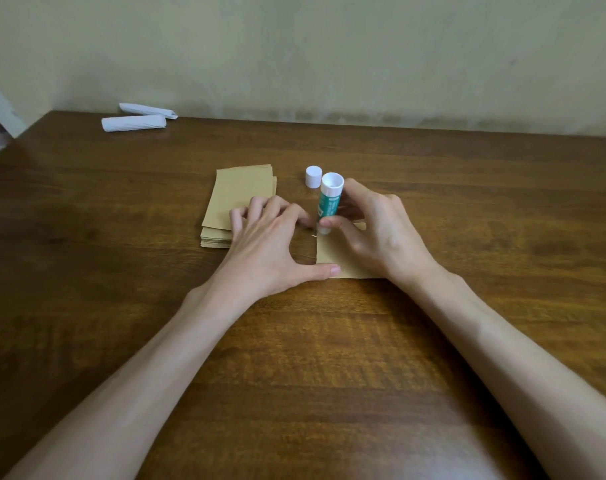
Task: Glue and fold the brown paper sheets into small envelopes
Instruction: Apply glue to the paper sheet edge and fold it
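Brown sheet (329, 263) lies flat on the table (467, 341), just right of the stack (241, 192). The right hand (381, 230) grips the glue stick (329, 202), tip down at the sheet's left edge. The left hand (270, 244), fingers spread, pins the near corner with its thumb. Gluing looks under way; next, the stick needs drawing along that edge before folding.

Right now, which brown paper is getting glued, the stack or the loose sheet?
The loose sheet, right of the stack: the right hand holds the glue stick down on its far left corner, and the left hand pins its near edge.
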